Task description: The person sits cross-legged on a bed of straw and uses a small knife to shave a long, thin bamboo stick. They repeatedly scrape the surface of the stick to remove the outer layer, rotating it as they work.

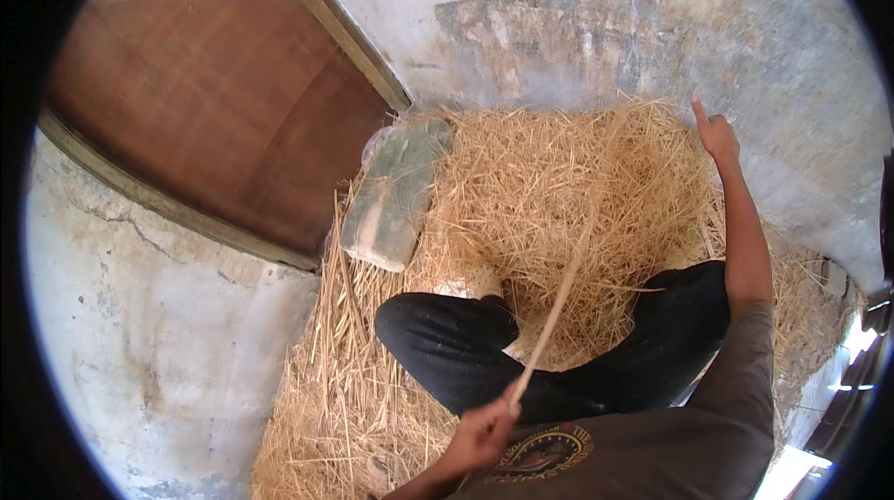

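Observation:
My left hand is closed around the lower part of a slim bundle of straw, close to my shirt. The bundle slants up and away to the right, and its far end spreads into the loose straw heaped in front of my legs. At the far right my right hand is raised on an outstretched arm near the wall, past the edge of the heap. One finger points out and the others are partly bent; nothing shows in that hand.
A worn greenish slab lies tilted at the heap's left edge, by a brown door panel in a wooden frame. Longer straw stalks lie left of my crossed legs. A stained plaster wall stands behind the heap.

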Demonstrator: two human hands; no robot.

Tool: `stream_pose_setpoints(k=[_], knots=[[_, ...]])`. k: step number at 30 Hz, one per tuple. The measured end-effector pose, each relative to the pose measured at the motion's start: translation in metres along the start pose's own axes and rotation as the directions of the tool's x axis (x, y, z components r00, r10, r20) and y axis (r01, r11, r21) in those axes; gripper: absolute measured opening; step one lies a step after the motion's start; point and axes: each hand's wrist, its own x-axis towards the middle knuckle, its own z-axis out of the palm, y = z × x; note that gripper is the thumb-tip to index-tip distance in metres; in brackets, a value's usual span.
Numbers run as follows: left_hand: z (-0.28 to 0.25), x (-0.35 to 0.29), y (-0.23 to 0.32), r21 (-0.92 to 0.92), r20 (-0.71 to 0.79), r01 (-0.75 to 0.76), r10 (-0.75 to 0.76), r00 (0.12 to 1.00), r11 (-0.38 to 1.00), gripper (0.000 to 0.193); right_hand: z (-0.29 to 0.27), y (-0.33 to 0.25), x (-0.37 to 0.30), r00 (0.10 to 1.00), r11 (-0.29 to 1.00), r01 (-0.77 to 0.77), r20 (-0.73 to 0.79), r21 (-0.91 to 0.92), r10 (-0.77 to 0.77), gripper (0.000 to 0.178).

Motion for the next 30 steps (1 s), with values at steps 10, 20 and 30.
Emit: stream_pose_setpoints(k=[10,20,30], knots=[[-0.007,0.082,0.039,-0.627,0.058,0.079,-0.055,0.997,0.775,0.041,-0.083,-0.132,-0.254,0.321,0.472,0.76,0.374,0.446,-0.87,0.07],[0.007,0.075,0.044,-0.355,-0.036,0.002,-0.016,0.999,0.935,0.042,-0.062,-0.131,-0.26,0.323,0.368,0.84,0.177,0.4,-0.93,0.069],[0.002,0.077,0.03,0.169,-0.17,-0.313,0.341,0.925,0.934,0.042,-0.063,-0.133,-0.27,0.283,0.362,0.825,0.236,0.435,-0.93,0.074]])
